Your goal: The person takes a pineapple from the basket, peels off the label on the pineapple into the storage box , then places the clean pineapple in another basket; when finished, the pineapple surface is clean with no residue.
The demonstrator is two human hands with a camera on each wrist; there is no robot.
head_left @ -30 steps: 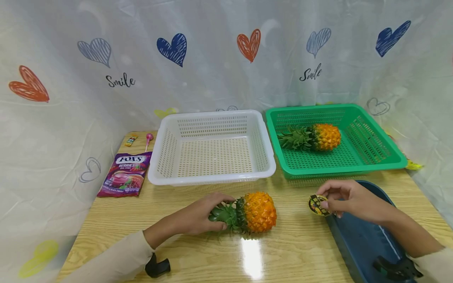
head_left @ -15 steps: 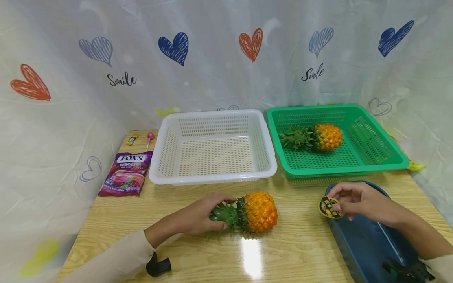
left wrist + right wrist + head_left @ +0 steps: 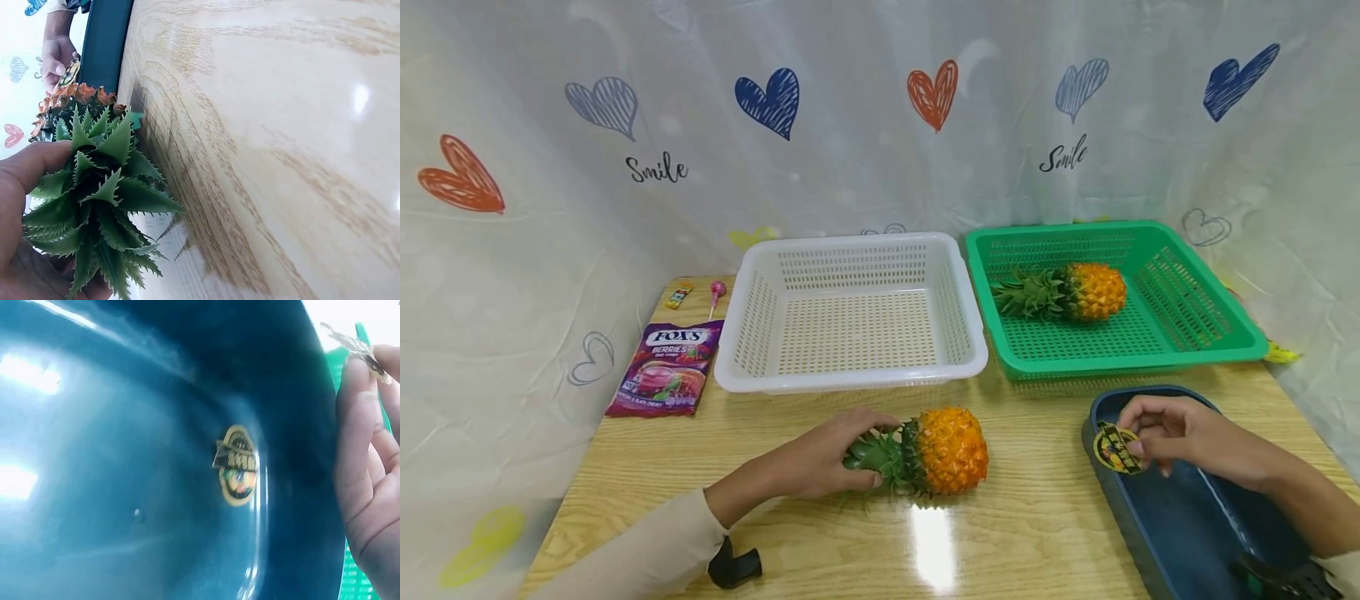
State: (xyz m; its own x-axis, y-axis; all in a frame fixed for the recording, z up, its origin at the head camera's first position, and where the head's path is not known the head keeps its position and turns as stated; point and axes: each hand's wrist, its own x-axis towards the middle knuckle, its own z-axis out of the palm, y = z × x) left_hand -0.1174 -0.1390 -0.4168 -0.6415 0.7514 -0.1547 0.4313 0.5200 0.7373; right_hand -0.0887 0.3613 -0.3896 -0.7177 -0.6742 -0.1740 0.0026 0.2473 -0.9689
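Note:
My left hand grips the green leafy crown of a small orange pineapple that lies on its side on the table. The left wrist view has the spiky crown up close, with the thumb against its leaves. Between thumb and fingertips, my right hand pinches a round yellow-and-black label over the far left rim of a dark blue tub. Inside the tub, the right wrist view shows a similar label; whether it is a second one or a reflection I cannot tell.
A white basket stands behind the left hand. To its right, a green basket holds another pineapple. At the left edge lie a purple candy bag, a pink lollipop and a small yellow wrapped candy.
My right hand has moved right with the label, from beside the tub's rim to over it. The left hand and its pineapple have stayed put.

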